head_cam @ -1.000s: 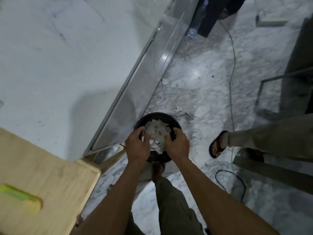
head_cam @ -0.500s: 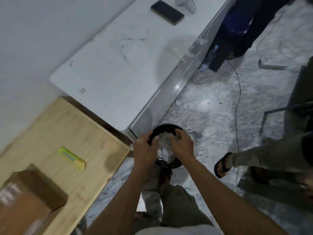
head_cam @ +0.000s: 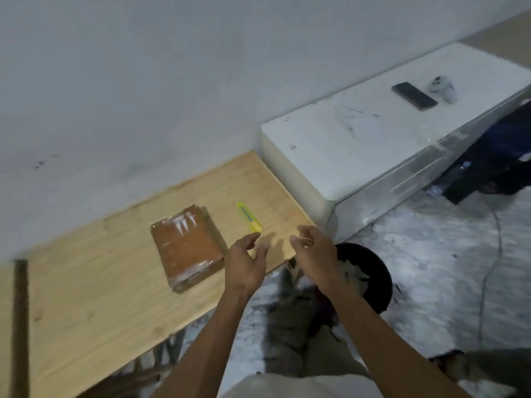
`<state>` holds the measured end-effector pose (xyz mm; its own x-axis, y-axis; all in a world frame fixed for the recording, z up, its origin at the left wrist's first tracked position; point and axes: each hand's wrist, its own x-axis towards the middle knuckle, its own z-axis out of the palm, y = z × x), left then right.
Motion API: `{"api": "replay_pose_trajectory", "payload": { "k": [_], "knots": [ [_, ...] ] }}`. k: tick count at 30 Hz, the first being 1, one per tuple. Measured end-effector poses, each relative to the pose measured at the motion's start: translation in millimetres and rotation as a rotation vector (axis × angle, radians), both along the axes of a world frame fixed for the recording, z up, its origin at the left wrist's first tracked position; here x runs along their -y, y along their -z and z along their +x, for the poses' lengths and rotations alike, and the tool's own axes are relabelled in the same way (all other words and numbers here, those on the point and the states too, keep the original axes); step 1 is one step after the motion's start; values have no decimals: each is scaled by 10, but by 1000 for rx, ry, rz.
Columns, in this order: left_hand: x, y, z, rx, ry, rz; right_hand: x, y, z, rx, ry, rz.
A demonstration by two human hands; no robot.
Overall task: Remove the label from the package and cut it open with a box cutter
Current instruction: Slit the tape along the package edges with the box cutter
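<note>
Left hand (head_cam: 247,264) and right hand (head_cam: 316,254): both spread wide and holding nothing, now lifting away from the black bin (head_cam: 373,271) toward the desk (head_cam: 86,297). Package (head_cam: 186,248): lying flat beside the box cutter (head_cam: 248,217). Label scraps binned; cutting is coming next.
</note>
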<state>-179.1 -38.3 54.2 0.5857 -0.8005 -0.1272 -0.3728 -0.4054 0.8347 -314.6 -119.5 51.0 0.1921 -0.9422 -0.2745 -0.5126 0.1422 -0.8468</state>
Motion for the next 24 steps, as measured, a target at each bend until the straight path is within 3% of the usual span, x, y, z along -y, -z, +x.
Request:
{"api": "replay_pose_trajectory", "payload": {
  "k": [7, 13, 18, 24],
  "knots": [
    [-831, 108, 530, -20, -244, 21, -501, 157, 537, -113, -330, -28],
    [-1101, 259, 776, 19, -421, 74, -516, 307, 879, -169, -489, -41],
    [-925, 383, 1046, 88, -452, 83, -279, 460, 1288, -127, -510, -13],
    [-446, 613, 1355, 90, -441, 314, 272, 649, 1627, -219, -415, -66]
  ]
}}
